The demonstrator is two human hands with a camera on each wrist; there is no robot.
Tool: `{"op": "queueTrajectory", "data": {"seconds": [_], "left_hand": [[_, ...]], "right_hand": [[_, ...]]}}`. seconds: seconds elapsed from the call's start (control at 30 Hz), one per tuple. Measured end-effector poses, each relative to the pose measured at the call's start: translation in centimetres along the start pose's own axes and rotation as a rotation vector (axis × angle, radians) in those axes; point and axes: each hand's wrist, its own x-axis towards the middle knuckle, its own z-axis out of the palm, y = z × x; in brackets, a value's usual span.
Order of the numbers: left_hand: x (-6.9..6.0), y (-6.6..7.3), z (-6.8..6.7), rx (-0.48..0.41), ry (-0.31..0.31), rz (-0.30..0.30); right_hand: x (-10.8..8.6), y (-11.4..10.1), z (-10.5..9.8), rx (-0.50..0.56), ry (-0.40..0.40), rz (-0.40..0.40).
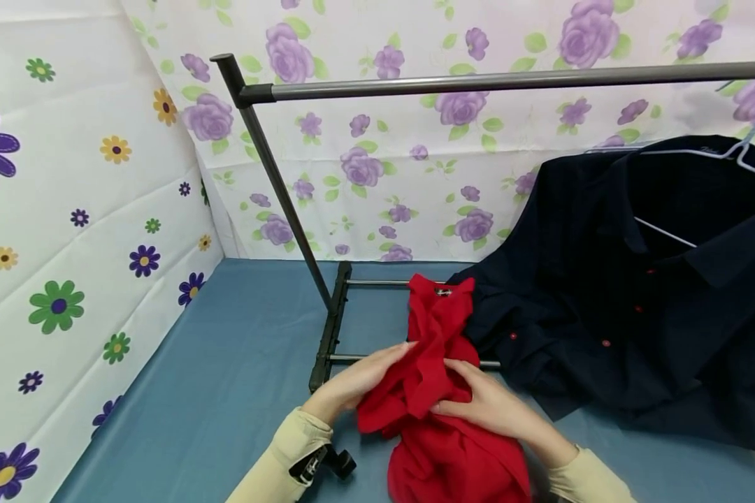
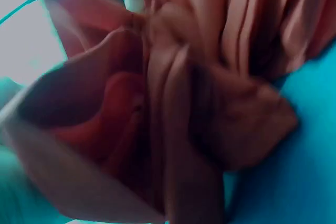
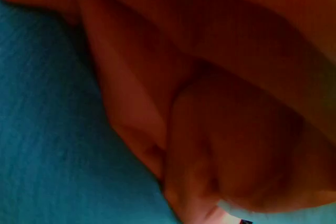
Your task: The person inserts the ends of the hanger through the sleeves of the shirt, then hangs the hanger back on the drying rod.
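A red garment [image 1: 434, 377], bunched in folds, lies over the blue surface in the head view, a small label at its top end. My left hand [image 1: 361, 377] grips its left side, fingertips partly hidden by cloth. On the other side my right hand [image 1: 491, 405] holds a fold between thumb and fingers. Loose folds of the cloth [image 2: 173, 93] fill much of the left wrist view, with an opening at left. The right wrist view shows the cloth [image 3: 136, 93] close up beside blue fabric; no hand can be made out clearly there.
A metal rack has its top bar [image 1: 478, 82] across the back and a black foot [image 1: 331, 335] left of the garment. At right a dark navy shirt [image 1: 604, 293] with red buttons is on a pale hanger [image 1: 739, 150]. Blue cloth [image 1: 214, 377] covers the surface; floral sheets [image 1: 377, 202] stand behind.
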Motion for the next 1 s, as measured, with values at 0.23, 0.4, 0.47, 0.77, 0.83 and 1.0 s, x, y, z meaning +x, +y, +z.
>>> {"op": "queueTrajectory", "data": {"seconds": [0.23, 0.4, 0.47, 0.77, 0.83, 1.0], "left_hand": [[0.1, -0.1, 1.3, 0.155, -0.003, 0.05], [0.3, -0.8, 1.5, 0.259, 0.003, 0.118], [0.4, -1.0, 1.5, 0.261, -0.003, 0.117], [0.0, -0.9, 0.3, 0.164, -0.016, 0.008], [-0.1, -0.9, 0.0, 0.134, 0.017, 0.001], [0.3, -1.0, 0.5, 0.007, 0.024, 0.046]], "right_hand": [[1.3, 0.8, 0.8, -0.009, 0.062, -0.078], [1.5, 1.3, 1.1, 0.026, 0.063, -0.094], [1.6, 1.5, 1.1, 0.027, 0.071, -0.111], [1.5, 2.3, 0.6, 0.087, 0.218, -0.174], [1.4, 2.1, -0.1, 0.069, 0.327, -0.176], [1.0, 1.2, -2.2, 0.073, 0.483, -0.15]]}}
